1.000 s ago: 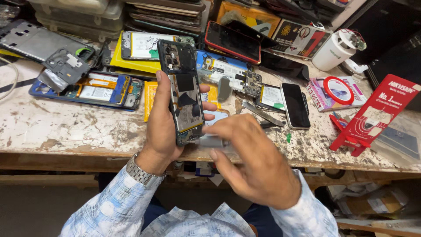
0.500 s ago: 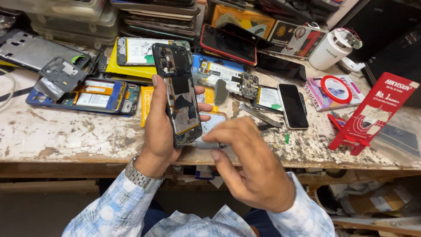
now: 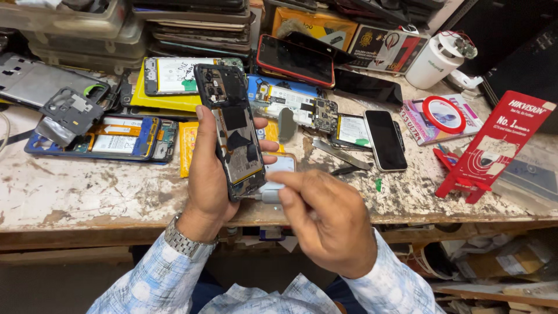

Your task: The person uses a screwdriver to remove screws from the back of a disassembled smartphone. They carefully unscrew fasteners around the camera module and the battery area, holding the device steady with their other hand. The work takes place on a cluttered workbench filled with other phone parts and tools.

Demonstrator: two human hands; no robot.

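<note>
The left hand (image 3: 212, 174) wraps around an opened phone (image 3: 232, 131) with its back cover off, holding it upright above the front edge of the workbench (image 3: 87, 192); the fingers curl along the phone's left side and behind it, and the thumb presses on the right edge, so the grip is closed firmly on the body. Inside the frame, dark patches and a bare metal plate show below the camera block at the top. The right hand (image 3: 328, 224) sits just below and to the right of that grip, its thumb and forefinger pinched together on a small white connector (image 3: 268, 195) that meets the bottom end of the phone. Whether the connector is fully seated in the port cannot be told. Directly behind the held phone, on the bench, lies a light-coloured phone (image 3: 280, 164), partly hidden by both hands. To the left of the grip lies a blue-framed opened phone (image 3: 99, 139) with its battery showing, and above that a grey back cover (image 3: 72, 107). To the right of the grip lie metal tweezers (image 3: 340, 154) and, just beyond them, a black phone (image 3: 385, 139) face up. Further right stands a red cardboard stand (image 3: 497, 145), and behind it a white cylinder-shaped container (image 3: 433, 61). A metal wristwatch (image 3: 186, 241) sits on the left wrist, above a light checked sleeve.
</note>
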